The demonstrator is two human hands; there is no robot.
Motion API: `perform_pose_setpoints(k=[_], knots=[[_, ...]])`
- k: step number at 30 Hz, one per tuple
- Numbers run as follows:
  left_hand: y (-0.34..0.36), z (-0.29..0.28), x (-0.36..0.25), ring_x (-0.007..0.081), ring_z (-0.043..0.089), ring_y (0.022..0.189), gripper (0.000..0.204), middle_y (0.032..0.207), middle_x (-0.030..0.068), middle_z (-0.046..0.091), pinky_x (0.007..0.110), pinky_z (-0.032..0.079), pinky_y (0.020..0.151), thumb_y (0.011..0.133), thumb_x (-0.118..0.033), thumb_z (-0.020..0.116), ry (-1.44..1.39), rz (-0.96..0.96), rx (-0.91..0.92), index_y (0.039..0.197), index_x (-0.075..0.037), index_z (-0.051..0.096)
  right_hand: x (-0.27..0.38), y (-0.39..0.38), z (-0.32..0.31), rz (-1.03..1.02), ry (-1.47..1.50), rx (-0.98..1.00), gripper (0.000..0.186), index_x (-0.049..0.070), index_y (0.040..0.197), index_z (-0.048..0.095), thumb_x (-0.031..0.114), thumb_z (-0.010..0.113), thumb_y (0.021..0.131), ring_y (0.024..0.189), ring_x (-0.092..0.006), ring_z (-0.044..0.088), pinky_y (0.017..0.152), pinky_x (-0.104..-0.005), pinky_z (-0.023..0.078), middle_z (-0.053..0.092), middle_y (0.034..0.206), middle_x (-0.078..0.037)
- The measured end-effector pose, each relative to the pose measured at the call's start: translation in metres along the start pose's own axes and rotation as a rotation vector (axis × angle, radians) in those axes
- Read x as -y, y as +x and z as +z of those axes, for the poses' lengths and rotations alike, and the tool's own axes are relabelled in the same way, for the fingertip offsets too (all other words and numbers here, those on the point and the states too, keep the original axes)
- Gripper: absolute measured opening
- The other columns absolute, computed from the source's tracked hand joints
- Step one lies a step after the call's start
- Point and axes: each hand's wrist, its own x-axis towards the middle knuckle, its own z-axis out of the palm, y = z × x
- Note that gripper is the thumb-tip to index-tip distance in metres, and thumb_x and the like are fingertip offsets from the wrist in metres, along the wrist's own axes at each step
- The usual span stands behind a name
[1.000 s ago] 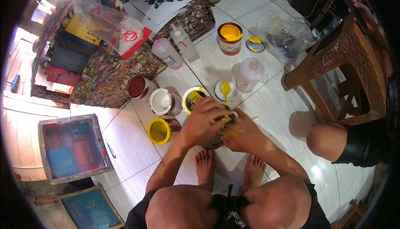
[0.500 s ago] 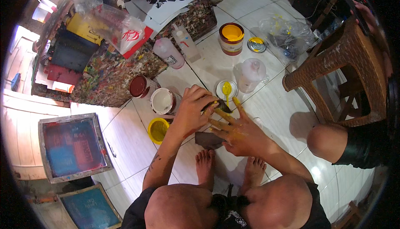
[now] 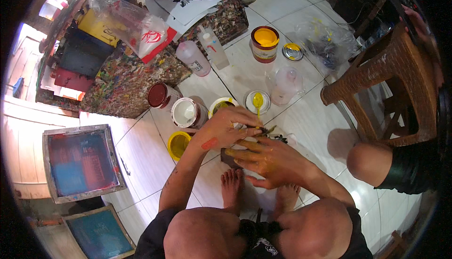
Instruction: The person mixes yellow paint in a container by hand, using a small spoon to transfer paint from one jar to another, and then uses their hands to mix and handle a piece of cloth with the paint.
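Note:
My left hand (image 3: pixel 228 127) is closed on a dark rag (image 3: pixel 269 131), which shows only in part beyond the fingertips. Yellow paint coats the fingers of my right hand (image 3: pixel 273 161), which are stretched out just under the left hand and against it. A red smear marks my left wrist. Just beyond the hands, a yellow-smeared spoon (image 3: pixel 257 99) rests on a white lid (image 3: pixel 265 108). A white-rimmed tub with yellow paint (image 3: pixel 217 104) is partly hidden behind my left hand. Below the hands a dark grey flat piece (image 3: pixel 230 158) lies on the floor.
Left of my hands stand a white-topped can (image 3: pixel 185 112), a brown-lidded can (image 3: pixel 159 95) and a yellow tub (image 3: pixel 179 146). Farther off are a yellow paint can (image 3: pixel 265 40) and a plastic bottle (image 3: pixel 287 87). A brown stool (image 3: pixel 372 75) and another person's knee (image 3: pixel 369 167) are at the right.
My left hand has shifted right and down, over the right fingers, with the rag. My right hand has turned, its fingers now pointing left. The paint tub behind my left hand has come into view.

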Motion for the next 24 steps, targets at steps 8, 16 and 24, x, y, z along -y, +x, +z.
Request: perform_pose_setpoints(k=[8, 16, 24], knots=[[-0.034, 0.005, 0.013, 0.0099, 0.061, 0.086, 0.021, 0.093, 0.0050, 0.069, 0.024, 0.048, 0.076, 0.088, -0.010, 0.067, -0.454, -0.564, -0.129, 0.105, 0.002, 0.069, -0.002, -0.001, -0.006, -0.183, 0.277, -0.120, 0.042, 0.005, 0.106, 0.066, 0.031, 0.070, 0.073, 0.126, -0.0321, 0.049, 0.106, -0.0446, 0.038, 0.055, 0.132, -0.011], [-0.037, 0.025, 0.012, 0.0071, 0.059, 0.088, 0.031, 0.098, 0.0036, 0.068, 0.023, 0.049, 0.078, 0.088, -0.014, 0.067, -0.627, -0.419, 0.005, 0.113, 0.004, 0.064, -0.029, -0.011, -0.003, -0.173, 1.034, -0.192, 0.072, 0.014, 0.135, 0.053, 0.054, 0.062, 0.076, 0.136, -0.0287, 0.038, 0.107, -0.0433, 0.036, 0.040, 0.148, -0.010], [-0.024, 0.048, -0.017, 0.0290, 0.065, 0.092, 0.024, 0.103, 0.0118, 0.067, 0.034, 0.052, 0.082, 0.082, -0.002, 0.063, 0.205, -0.180, -0.128, 0.106, -0.002, 0.066, -0.026, -0.009, 0.012, 0.054, 1.954, -0.906, 0.102, 0.014, 0.153, 0.012, 0.081, 0.031, 0.078, 0.146, -0.0273, 0.007, 0.112, -0.0577, 0.014, 0.008, 0.159, -0.008]])
